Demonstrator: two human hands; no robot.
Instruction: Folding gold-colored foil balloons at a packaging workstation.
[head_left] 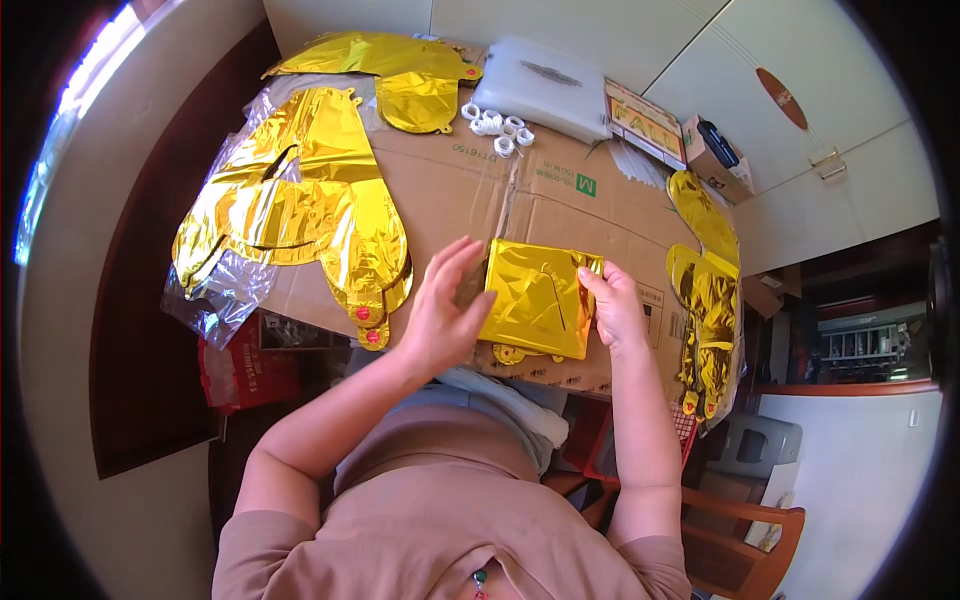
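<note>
A folded flat square of gold foil balloon [535,297] is in front of me, over the cardboard-covered table. My right hand [617,308] pinches its right edge, thumb on top. At the left edge, my left hand [445,315] is open, its fingers stretched and the thumb apart; whether it touches the foil I cannot tell. Small gold tabs [510,353] stick out under the near edge. To the left lies a large unfolded gold foil balloon [300,215] with red dots on its tabs, partly over clear plastic wrap [215,300].
Another gold balloon [415,85] lies at the far left, and folded ones [712,320] line the right edge. White rolls [497,125], a translucent plastic case [545,90] and a small box [715,165] stand at the back. A wooden chair [770,540] is at the lower right.
</note>
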